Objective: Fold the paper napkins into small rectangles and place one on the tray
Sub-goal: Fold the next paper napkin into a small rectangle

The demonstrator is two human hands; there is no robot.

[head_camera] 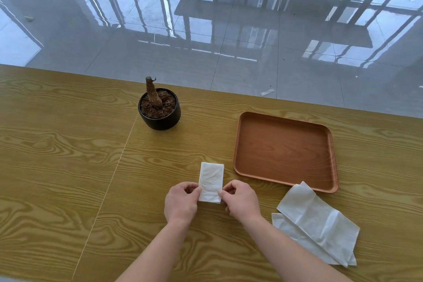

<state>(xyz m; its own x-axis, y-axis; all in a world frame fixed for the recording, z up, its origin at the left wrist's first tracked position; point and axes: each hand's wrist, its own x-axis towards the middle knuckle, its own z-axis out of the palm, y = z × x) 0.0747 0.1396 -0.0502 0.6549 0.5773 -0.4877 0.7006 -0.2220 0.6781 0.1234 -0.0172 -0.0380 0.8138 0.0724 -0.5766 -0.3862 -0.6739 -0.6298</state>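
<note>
The folded napkin (211, 182) is pinched at its near corners by the left hand (182, 202) and right hand (240, 200). The tray (283, 151) lies far right, unobstructed; loose napkins (318, 224) near right, a potted stump (159, 107) far left.

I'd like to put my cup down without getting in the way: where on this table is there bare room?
The widest bare stretch is the table left of the plant pot and the left hand. The tray is also bare inside. It is crowded near the front: both hands pinch the folded napkin, right hand, and the loose napkins lie below the tray.
</note>
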